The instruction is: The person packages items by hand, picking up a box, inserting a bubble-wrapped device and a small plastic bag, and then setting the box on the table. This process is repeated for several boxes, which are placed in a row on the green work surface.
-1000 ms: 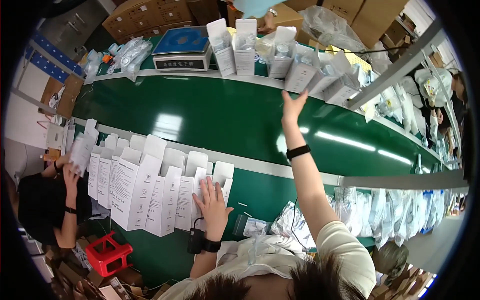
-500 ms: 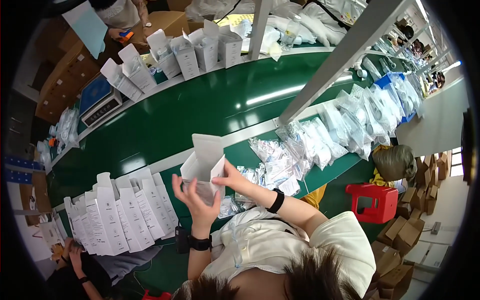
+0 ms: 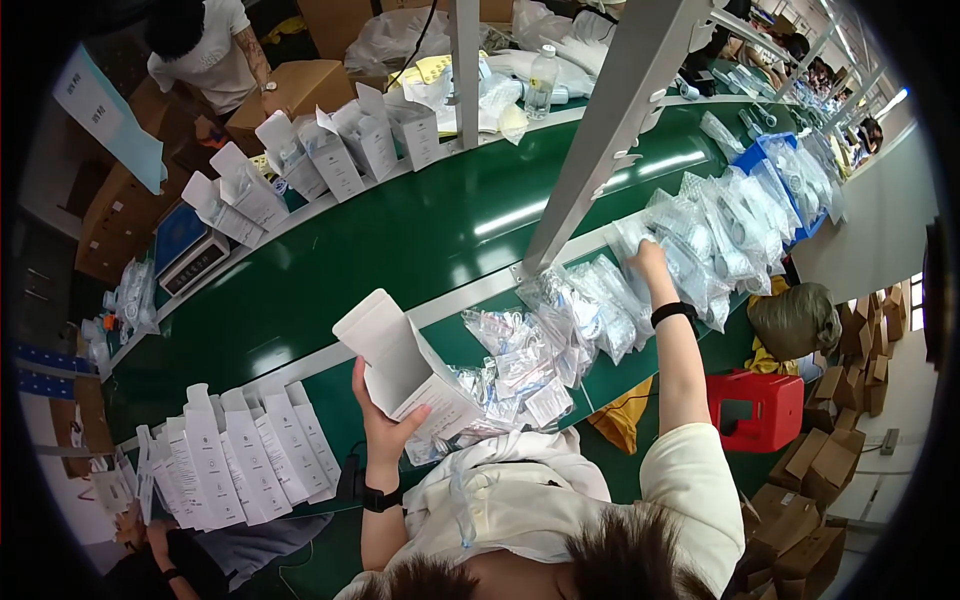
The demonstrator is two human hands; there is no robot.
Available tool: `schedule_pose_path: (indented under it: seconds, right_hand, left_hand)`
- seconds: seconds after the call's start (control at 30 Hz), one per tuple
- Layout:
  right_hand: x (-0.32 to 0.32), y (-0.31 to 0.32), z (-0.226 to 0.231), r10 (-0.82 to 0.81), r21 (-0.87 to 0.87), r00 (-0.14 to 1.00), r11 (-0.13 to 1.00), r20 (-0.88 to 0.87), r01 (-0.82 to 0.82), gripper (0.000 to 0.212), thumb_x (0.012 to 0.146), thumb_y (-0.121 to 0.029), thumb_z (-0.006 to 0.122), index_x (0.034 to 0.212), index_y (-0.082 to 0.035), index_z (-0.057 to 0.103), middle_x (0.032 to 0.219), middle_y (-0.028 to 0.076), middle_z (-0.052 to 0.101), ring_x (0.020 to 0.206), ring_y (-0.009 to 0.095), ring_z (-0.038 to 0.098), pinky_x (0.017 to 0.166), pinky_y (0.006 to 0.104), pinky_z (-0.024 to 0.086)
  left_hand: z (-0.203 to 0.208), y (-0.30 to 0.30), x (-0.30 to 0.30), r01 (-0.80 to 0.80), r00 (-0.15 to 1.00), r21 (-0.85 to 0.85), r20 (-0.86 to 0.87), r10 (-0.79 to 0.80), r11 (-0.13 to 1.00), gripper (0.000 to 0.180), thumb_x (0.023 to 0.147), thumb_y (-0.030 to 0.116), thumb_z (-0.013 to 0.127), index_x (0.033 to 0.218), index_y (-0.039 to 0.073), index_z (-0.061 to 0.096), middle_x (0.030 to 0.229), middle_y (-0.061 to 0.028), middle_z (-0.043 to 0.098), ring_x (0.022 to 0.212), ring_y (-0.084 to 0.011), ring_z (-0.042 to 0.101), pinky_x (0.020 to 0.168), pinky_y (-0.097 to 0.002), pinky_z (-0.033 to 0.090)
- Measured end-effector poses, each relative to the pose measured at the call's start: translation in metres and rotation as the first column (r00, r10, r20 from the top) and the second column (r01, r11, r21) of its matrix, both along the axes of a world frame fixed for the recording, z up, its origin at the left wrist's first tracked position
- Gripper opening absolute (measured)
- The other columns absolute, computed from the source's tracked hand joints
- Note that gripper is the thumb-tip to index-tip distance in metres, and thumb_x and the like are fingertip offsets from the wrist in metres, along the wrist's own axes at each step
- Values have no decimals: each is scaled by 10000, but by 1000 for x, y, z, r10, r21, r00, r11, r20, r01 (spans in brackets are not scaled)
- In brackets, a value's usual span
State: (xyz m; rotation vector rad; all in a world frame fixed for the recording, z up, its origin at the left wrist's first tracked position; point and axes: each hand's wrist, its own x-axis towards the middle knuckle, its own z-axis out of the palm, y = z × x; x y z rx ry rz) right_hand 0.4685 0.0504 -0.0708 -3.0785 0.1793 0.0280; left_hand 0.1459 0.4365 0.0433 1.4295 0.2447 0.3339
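My left hand (image 3: 388, 425) grips a white carton (image 3: 440, 385) by its lower side. The carton is tilted, its top flap raised and its mouth facing up. Out to the right, my right hand (image 3: 650, 262) has its fingers closed on a clear bubble-wrap bag (image 3: 632, 240) in the row of bagged goods; its fingertips are partly hidden. Between my hands lies a pile of small clear bags (image 3: 520, 355) with white cables and papers inside. More bubble-wrap bags (image 3: 725, 225) with pale devices stretch to the right.
Several white cartons (image 3: 240, 450) stand packed together at the left. Across the green belt (image 3: 400, 230), more filled cartons (image 3: 340, 160) line the far ledge beside a scale (image 3: 190, 250). A grey metal post (image 3: 600, 140) rises near my right hand. A blue bin (image 3: 775, 165) and red stool (image 3: 755, 410) are at the right.
My right hand has left the carton and reached right to the bubble-wrap bags. The carton, now held by my left hand alone, has tipped over to one side.
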Motion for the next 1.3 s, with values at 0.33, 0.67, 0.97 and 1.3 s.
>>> schedule_pose_path:
  seconds: [0.33,0.67,0.97,1.3]
  right_hand:
    - [-14,22,26,11,234,998,972,-56,3,722,589,-113,634,1235,-49,319,1100,238,500,949,359,537,790,420,455]
    - [-128,156,169,30,860,985,-483,-169,163,447,789,-67,534,1216,-30,406,1117,121,536,935,273,571,838,379,460]
    - [-173,294,129,300,690,939,-645,-165,328,579,748,-92,629,1230,-29,315,1170,139,450,1069,289,465,914,384,386]
    - [-192,354,121,126,847,873,210,472,-488,676,689,-46,690,1206,-60,256,1105,124,381,1020,179,404,884,283,349]
  left_hand:
    - [-30,27,8,-77,989,444,-77,124,893,719,572,23,718,1167,97,322,1247,-158,352,1108,-280,424,931,-363,350]
    - [-58,43,15,-146,961,691,-71,268,708,748,571,17,736,1145,81,261,1160,-177,414,1012,-298,508,849,-366,417]
    - [-64,28,23,-307,941,570,66,331,762,792,566,44,767,1097,79,181,1188,-211,386,1068,-340,464,889,-390,388]
    - [-63,24,24,-397,898,520,52,436,756,745,569,10,757,1065,58,204,1236,-252,352,1086,-381,447,905,-409,379]
